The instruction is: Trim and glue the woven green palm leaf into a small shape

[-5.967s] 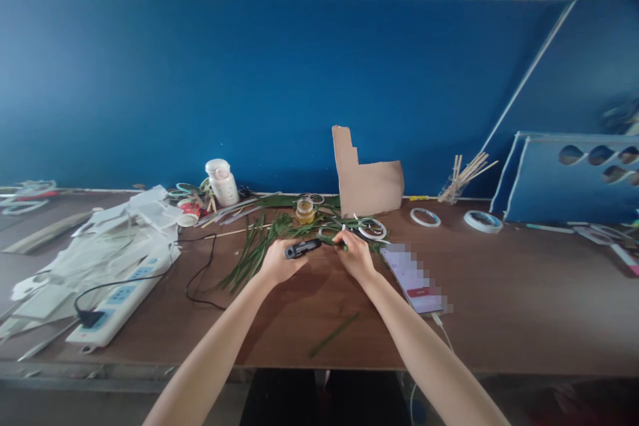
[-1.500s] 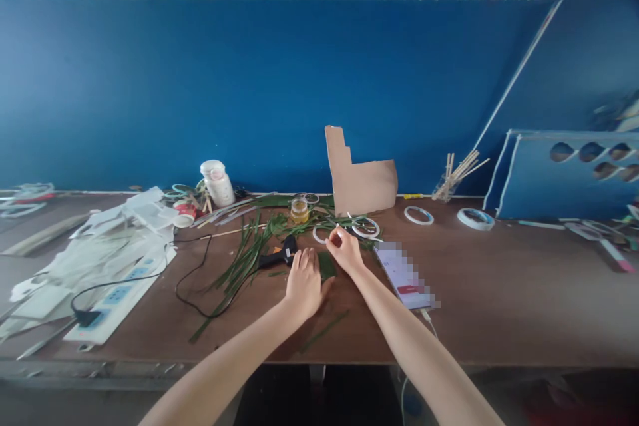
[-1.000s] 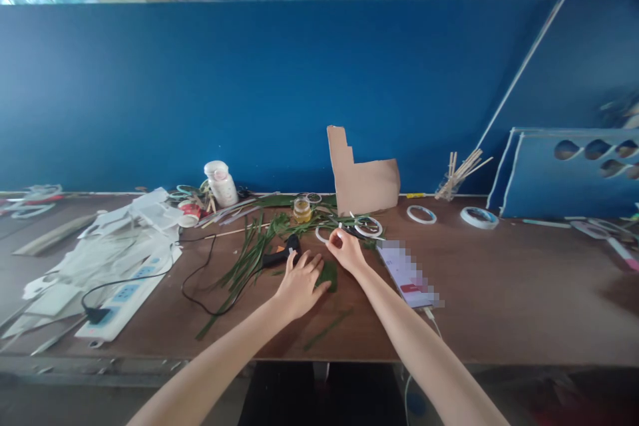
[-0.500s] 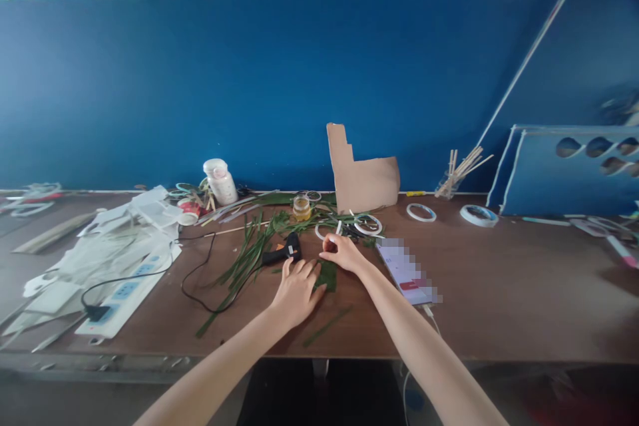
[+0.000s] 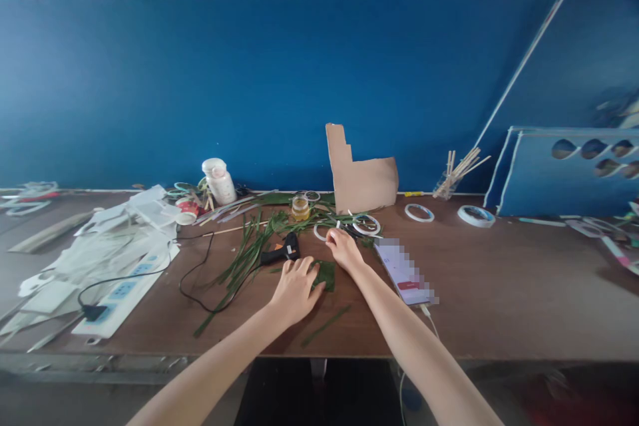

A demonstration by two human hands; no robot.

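Observation:
My left hand (image 5: 297, 291) lies with spread fingers on a dark green leaf piece (image 5: 326, 275), and its fingertips nearly reach a black glue gun (image 5: 282, 250) lying on the table. My right hand (image 5: 343, 248) has its fingertips curled at a white ring strip (image 5: 319, 233), and I cannot tell whether they grip it. Just beyond sits a second white ring (image 5: 367, 225) with dark scissors (image 5: 352, 231) partly hidden among the leaves. Long green leaf strips (image 5: 244, 259) spread left of the glue gun.
A small jar of amber liquid (image 5: 300, 208) and a cardboard cut-out (image 5: 357, 173) stand at the back. A phone (image 5: 404, 273), tape rolls (image 5: 419, 213), a white bottle (image 5: 219, 182), a power strip (image 5: 124, 293) and stacked white sheets (image 5: 124, 233) surround the work area on the brown table (image 5: 474, 306).
The glue gun held in both hands earlier now lies on the table. My left hand has moved onto the leaf piece, and my right hand has shifted slightly toward me.

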